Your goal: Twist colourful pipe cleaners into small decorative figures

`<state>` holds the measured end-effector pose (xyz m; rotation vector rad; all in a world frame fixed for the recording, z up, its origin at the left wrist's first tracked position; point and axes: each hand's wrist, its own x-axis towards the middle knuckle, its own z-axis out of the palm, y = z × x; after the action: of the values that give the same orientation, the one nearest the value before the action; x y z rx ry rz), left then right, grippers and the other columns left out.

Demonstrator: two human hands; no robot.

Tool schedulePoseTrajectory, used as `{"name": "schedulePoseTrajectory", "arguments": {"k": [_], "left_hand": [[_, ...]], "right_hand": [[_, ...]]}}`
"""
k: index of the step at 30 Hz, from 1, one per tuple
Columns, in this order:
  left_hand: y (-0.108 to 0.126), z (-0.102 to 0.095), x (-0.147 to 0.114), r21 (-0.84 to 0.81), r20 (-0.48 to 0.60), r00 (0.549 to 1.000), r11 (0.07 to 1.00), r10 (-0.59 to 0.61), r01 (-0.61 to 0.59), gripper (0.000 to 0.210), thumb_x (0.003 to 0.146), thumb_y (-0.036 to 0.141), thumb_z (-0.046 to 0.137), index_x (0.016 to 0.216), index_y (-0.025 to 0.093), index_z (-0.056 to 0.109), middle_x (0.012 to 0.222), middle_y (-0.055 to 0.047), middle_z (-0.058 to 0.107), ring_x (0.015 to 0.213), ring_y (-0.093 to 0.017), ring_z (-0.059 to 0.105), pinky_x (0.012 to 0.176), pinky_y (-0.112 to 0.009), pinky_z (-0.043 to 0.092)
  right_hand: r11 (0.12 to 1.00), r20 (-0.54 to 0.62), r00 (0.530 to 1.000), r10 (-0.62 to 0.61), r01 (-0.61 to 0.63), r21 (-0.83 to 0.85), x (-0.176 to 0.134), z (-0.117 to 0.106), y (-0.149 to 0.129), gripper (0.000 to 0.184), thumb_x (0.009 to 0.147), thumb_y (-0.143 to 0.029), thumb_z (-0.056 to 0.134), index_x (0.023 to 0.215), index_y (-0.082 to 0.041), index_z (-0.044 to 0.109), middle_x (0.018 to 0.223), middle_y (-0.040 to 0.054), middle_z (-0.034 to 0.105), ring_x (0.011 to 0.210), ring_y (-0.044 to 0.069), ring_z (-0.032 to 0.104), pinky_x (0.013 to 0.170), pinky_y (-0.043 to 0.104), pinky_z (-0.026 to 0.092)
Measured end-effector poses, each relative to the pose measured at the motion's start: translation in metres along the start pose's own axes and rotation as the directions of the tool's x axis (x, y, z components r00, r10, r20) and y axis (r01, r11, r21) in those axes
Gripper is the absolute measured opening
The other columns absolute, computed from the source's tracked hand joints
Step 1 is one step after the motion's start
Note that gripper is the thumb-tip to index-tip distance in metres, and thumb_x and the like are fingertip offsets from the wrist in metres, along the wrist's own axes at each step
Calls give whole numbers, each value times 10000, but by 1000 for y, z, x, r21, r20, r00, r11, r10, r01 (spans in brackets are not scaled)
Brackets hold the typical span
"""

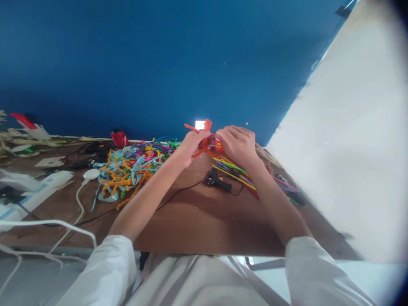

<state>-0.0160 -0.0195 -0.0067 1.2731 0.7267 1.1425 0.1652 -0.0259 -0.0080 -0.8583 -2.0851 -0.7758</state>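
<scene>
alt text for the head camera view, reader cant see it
A person's left hand holds an orange fuzzy shape, right hand close against it. On the brown table lie a black gun-shaped tool, loose coloured stems and a multicoloured tangle.

Pipe cleaners (138,165) on brown table (197,225)

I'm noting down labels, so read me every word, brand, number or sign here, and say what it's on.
No text is readable.
Small red object with yellow marks, beside the right hand: too small and blurred.
Glaring white rectangle, near the left hand: washed out, nothing legible.
Fuzzy orange wire piece, in the left hand: no lettering shows.
</scene>
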Motion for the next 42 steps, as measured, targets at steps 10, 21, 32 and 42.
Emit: {"name": "schedulePoseTrajectory", "arguments": {"k": [10, 21, 32, 42], "left_hand": [[-2, -23, 2, 689, 366, 678, 304, 637, -658, 207, 982, 311, 468, 956, 174, 620, 957, -82, 666, 916, -173, 608, 848, -307, 469], [-2, -26, 4, 655, 318, 713, 398, 626, -642, 201, 945, 353, 561, 905, 169, 632, 892, -55, 682, 827, -145, 622, 778, -266, 480], [4, -8, 0, -152, 82, 995, 987, 58, -45, 155, 870, 243, 680, 786, 112, 674, 706, -18, 669, 537, -36, 569, 531, -154, 467], [7, -5, -4, -229, 87, 996, 972, -36, 56, 150, 885, 251, 670, 859, 107, 701, 804, -40, 697, 569, -33, 567, 547, -142, 486]], "right_hand": [[234, 277, 750, 601, -496, 836, 9, 15, -23, 340, 871, -457, 619, 657, -225, 493, 548, -60, 334, 487, 94, 270, 494, 270, 224], [-416, 742, 575, 344, -615, 670, 16, 1, -18, 323, 701, -367, 799, 657, -195, 530, 460, -126, 212, 419, 42, 134, 401, 218, 111], [932, -53, 986, 160, -133, 337, 9, -11, -3, 196, 984, -329, 544, 978, -213, 703, 889, 34, 729, 750, 136, 615, 687, 265, 419], [999, -120, 992, 26, -20, 48, 17, -3, 3, 284, 997, -317, 499, 763, -210, 621, 652, 0, 647, 588, 121, 527, 609, 278, 337]]}}
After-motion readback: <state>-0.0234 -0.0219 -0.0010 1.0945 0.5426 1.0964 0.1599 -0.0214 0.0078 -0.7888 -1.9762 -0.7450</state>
